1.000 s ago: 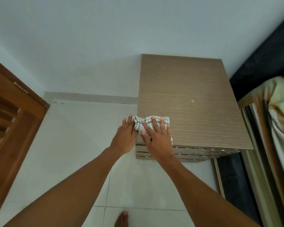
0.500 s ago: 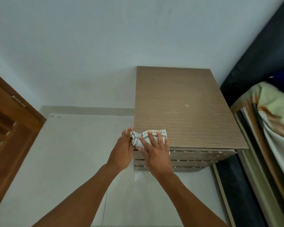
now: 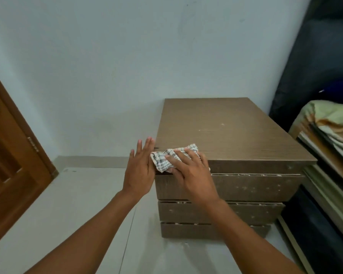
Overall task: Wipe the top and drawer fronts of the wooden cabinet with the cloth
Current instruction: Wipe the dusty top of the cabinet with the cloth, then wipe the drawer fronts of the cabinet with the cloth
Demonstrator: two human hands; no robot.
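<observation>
Head view: the cabinet top (image 3: 226, 135), at the pale wall (image 3: 127, 66), is pressed with the cloth (image 3: 160, 161) by the right hand (image 3: 192, 175) with flat fingers (image 3: 183, 157); drawer fronts (image 3: 255, 186) are exposed more than earlier.

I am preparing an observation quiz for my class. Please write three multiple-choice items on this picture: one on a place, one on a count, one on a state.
1. Where does the checked cloth lie?
A. on the floor
B. on the front left corner of the cabinet top
C. on the bed

2. How many drawer fronts show?
A. one
B. three
C. five

3. How is the left hand?
A. a fist
B. gripping a drawer
C. fingers straight, holding nothing

Key: 1 B, the right hand presses it there; 2 B, three fronts are stacked under the top; 3 C, it stands flat beside the cabinet's left side.
</observation>
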